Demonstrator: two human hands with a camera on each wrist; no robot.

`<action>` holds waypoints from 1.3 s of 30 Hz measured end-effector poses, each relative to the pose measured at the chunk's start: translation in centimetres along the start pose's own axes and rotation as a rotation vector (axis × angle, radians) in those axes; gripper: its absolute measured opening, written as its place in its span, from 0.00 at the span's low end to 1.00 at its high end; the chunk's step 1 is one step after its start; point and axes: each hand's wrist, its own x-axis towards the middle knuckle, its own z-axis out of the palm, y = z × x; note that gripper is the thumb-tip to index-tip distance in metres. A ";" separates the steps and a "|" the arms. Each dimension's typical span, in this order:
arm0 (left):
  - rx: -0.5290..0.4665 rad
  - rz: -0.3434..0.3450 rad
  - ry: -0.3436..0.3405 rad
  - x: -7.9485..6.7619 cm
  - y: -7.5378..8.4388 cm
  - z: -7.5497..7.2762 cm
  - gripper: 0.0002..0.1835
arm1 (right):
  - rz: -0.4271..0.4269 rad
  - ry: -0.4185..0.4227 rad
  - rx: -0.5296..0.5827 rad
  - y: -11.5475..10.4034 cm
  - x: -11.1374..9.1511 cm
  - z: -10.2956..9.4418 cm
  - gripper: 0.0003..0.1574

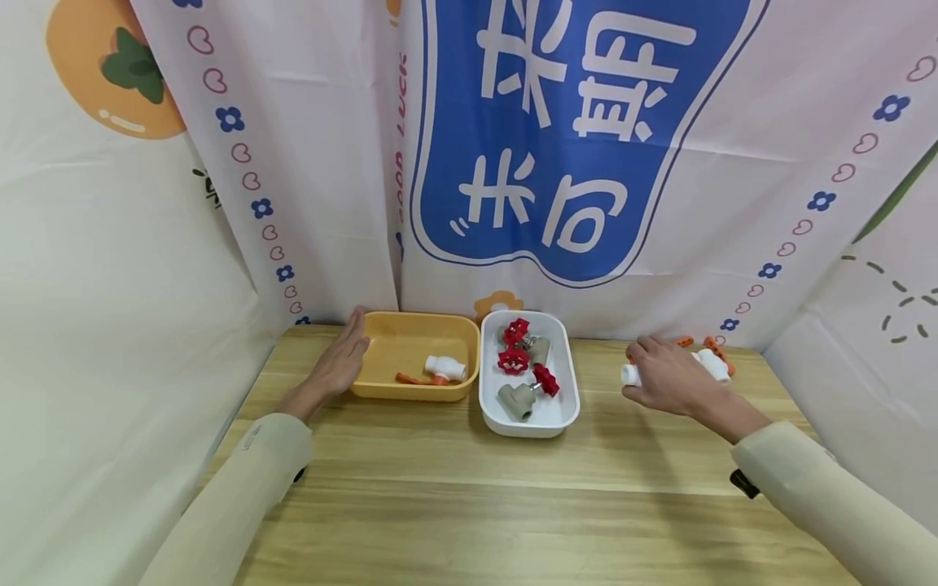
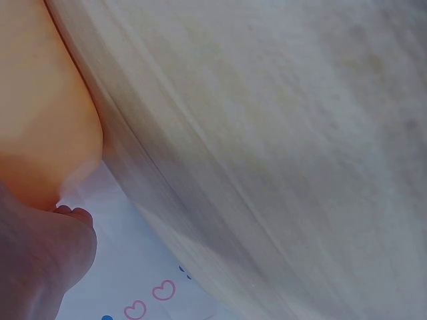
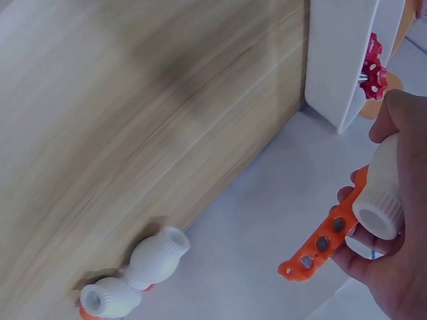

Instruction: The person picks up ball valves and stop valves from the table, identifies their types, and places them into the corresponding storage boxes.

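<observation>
Right hand (image 1: 663,376) lifts a white valve with an orange handle (image 3: 373,203), fingers curled round it, above the wooden table (image 1: 454,488).
Left hand (image 1: 339,362) rests flat-fingered against the yellow tray (image 1: 381,338), apparently gripping nothing; another white valve (image 3: 133,277) lies beside the right hand.

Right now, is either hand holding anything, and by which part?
The right hand grips a white valve around its body, orange handle free. The left hand holds nothing, resting against the yellow tray.

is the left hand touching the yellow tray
Touching. In the head view the left hand lies flat, fingers straight, against the outer left wall of the yellow tray, with no gap visible between them.
</observation>
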 end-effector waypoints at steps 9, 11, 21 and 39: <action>0.011 -0.010 0.001 0.1 0.1 0.1 0.35 | -0.029 0.020 -0.025 -1.4 1.8 -0.4 0.28; 0.013 -0.009 0.003 0.0 0.1 0.1 0.35 | -0.025 0.009 -0.022 -1.7 2.1 -0.4 0.29; 0.010 -0.005 0.004 0.1 0.1 0.0 0.35 | -0.089 0.063 -0.026 -3.2 3.9 -0.8 0.26; 0.011 0.007 0.014 0.1 -0.1 0.1 0.34 | -0.086 -0.017 -0.019 -6.4 7.7 -2.1 0.29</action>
